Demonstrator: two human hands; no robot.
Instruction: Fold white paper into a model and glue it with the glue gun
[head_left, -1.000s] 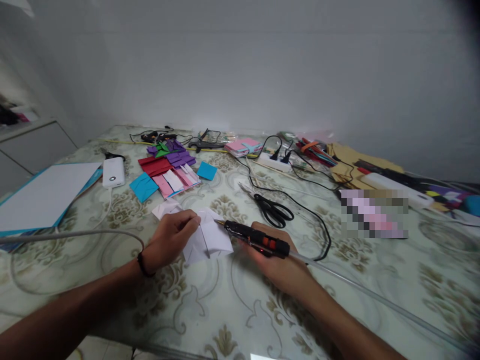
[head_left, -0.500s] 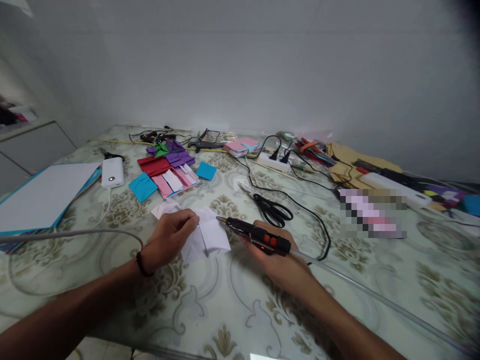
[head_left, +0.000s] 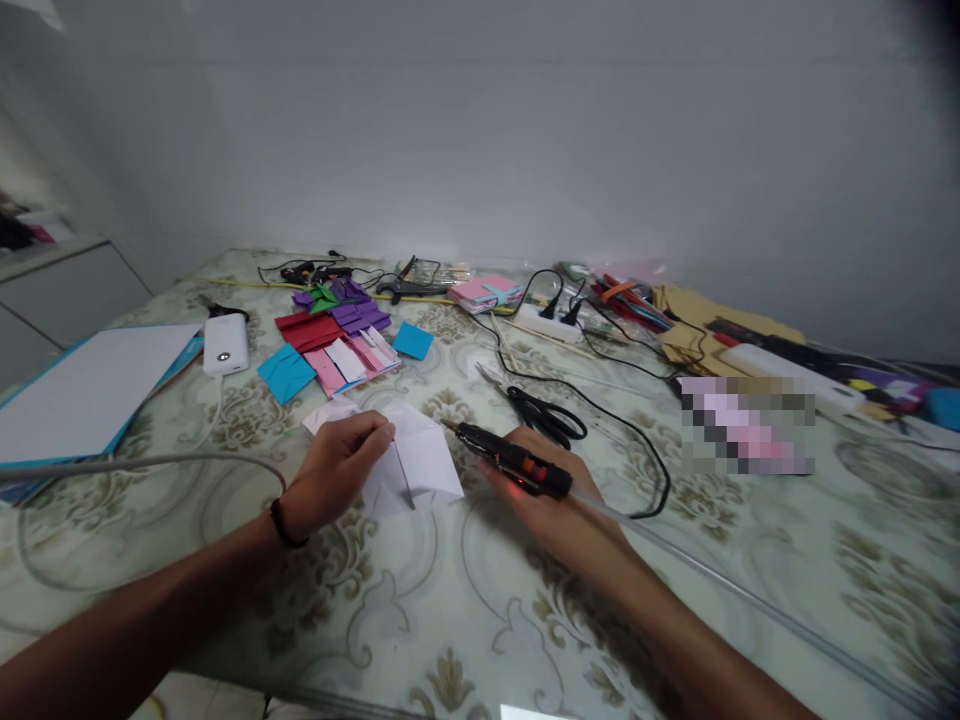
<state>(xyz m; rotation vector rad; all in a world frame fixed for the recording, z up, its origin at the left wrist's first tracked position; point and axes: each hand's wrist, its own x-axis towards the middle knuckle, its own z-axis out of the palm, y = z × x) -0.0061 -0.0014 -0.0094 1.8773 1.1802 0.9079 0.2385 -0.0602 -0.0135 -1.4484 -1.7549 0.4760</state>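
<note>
My left hand [head_left: 341, 465] pinches a folded piece of white paper [head_left: 427, 465] that lies on the patterned tablecloth. Thumb and forefinger meet at the paper's upper middle, beside a dark slit between its flaps. In my right hand [head_left: 559, 500] is a black hot glue gun [head_left: 517, 460], its red light glowing and a long clear glue stick [head_left: 720, 570] trailing from the back. The nozzle points left, just off the paper's right edge. Black-handled scissors [head_left: 536, 405] lie open behind the gun.
Folded coloured papers [head_left: 330, 340] sit behind my left hand. A white power bank [head_left: 226, 344] and a stack of sheets [head_left: 97, 390] lie to the left. The glue gun's black cord runs near a white power strip [head_left: 547, 323]. Brown paper [head_left: 690, 320] and other supplies fill the right back.
The glue gun's nozzle has drawn back slightly to the right and up from the paper. The paper's right flap has shifted a little; my left hand keeps its grip.
</note>
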